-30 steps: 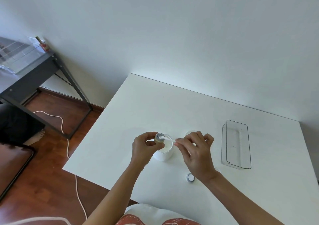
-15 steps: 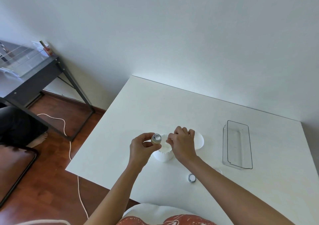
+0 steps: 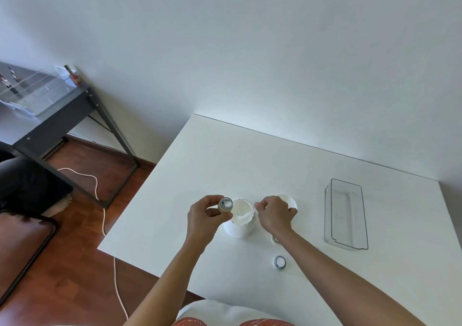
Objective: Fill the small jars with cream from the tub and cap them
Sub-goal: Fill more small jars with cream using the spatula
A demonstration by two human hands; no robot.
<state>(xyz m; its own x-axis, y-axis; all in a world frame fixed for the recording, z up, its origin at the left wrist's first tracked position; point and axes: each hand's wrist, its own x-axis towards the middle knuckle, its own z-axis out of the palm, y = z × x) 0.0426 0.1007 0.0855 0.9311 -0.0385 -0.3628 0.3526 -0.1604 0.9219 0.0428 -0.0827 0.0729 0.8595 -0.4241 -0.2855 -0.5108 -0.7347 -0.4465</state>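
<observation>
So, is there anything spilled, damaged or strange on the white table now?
No spill shows on the table. The one odd detail: the open tub has a ragged, torn-looking rim. The left hand holds a small jar beside it; a cap lies apart.

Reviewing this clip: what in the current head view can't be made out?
- Tool in the right hand: only a thin white tip over the cream tub shows; curled fingers hide the rest.
- Fill level of the small jar in the left hand: too small.
- Object beside the right wrist: mostly hidden by it.
- Tub lid: partly behind the right hand.
</observation>
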